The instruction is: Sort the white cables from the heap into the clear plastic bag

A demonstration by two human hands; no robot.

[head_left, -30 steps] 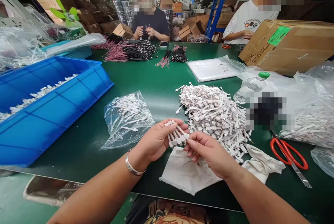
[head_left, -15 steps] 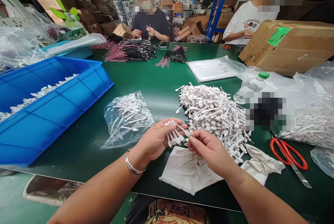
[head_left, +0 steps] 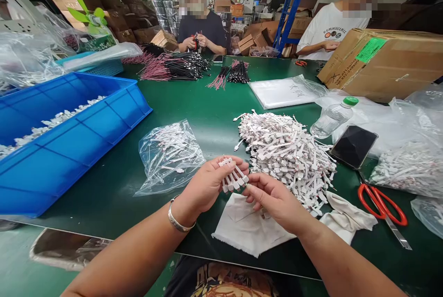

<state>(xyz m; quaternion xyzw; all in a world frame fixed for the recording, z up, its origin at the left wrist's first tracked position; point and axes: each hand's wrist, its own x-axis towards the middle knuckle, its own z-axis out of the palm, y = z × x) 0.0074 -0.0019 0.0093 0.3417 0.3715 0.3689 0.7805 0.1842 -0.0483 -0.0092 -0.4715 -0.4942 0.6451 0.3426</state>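
My left hand point(head_left: 207, 181) is closed around a small fan of short white cables point(head_left: 232, 175), thumb on top, with their white plugs pointing toward me. At the right end of this fan, my right hand point(head_left: 272, 198) is closed, its thumb and fingertips at the plug of the outermost cable. Beyond the right hand lies a large heap of similar short white cables point(head_left: 287, 145). A pale cloth point(head_left: 249, 232) is spread on the table under the right hand. To the left, a clear plastic bag point(head_left: 148, 168) with several white cables lies flat.
A blue bin point(head_left: 86, 135) with white pieces stands left on the green table point(head_left: 194, 103). Rightward are red-handled scissors point(head_left: 382, 204), a phone point(head_left: 353, 145), a clear bottle point(head_left: 330, 119) and a cardboard box point(head_left: 384, 64). Two people sit across, near bundles of black-and-pink cables point(head_left: 173, 66).
The outermost cable has swung in beside the others in my left hand. My right hand has shifted slightly left and down with it. The person opposite has brought red-handled cutters to their cables.
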